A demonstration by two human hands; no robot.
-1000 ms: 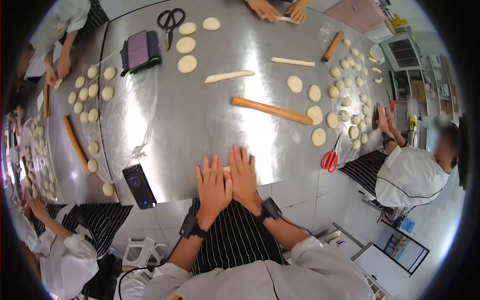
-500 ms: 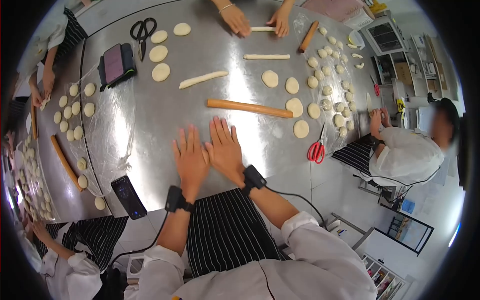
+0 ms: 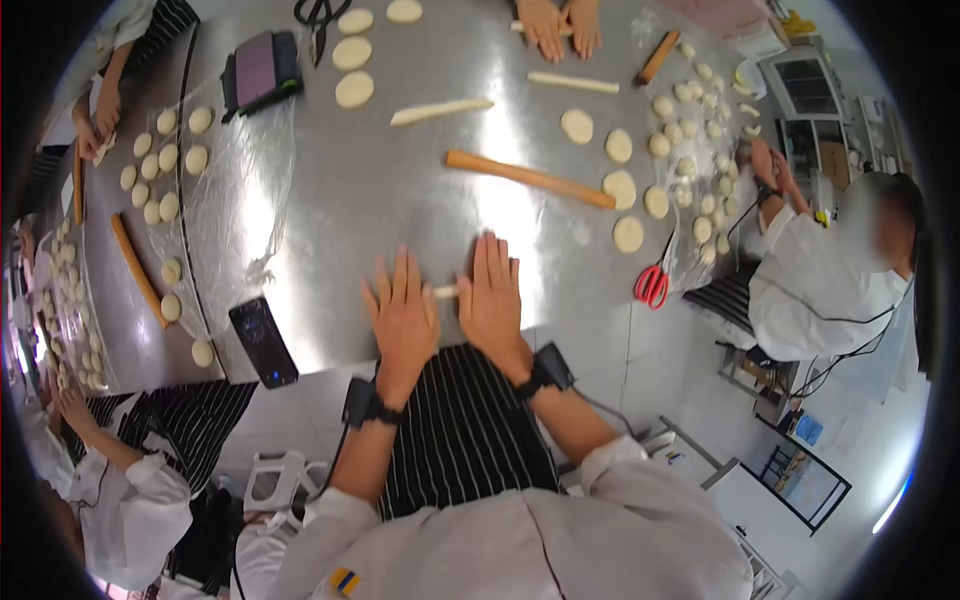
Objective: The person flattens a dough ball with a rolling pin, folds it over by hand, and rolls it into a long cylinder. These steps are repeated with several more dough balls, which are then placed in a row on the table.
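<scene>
My left hand (image 3: 403, 311) and my right hand (image 3: 493, 298) lie flat, palms down, side by side on the steel table (image 3: 400, 200) near its front edge. A thin roll of dough (image 3: 446, 291) lies under both palms; only a short piece shows in the gap between them. Fingers of both hands are stretched out and slightly spread. A wooden rolling pin (image 3: 528, 178) lies just beyond my right hand.
Flat dough discs (image 3: 628, 234) and red scissors (image 3: 652, 284) sit to the right. A black phone (image 3: 262, 341) lies left of my hands. Dough balls on plastic film (image 3: 170, 150) are at the left. Other people's hands (image 3: 560, 25) roll dough at the far edge; a person (image 3: 830, 270) sits at right.
My hands have drawn back toward the table's front edge and moved slightly apart, so a bit of the dough roll now shows between them.
</scene>
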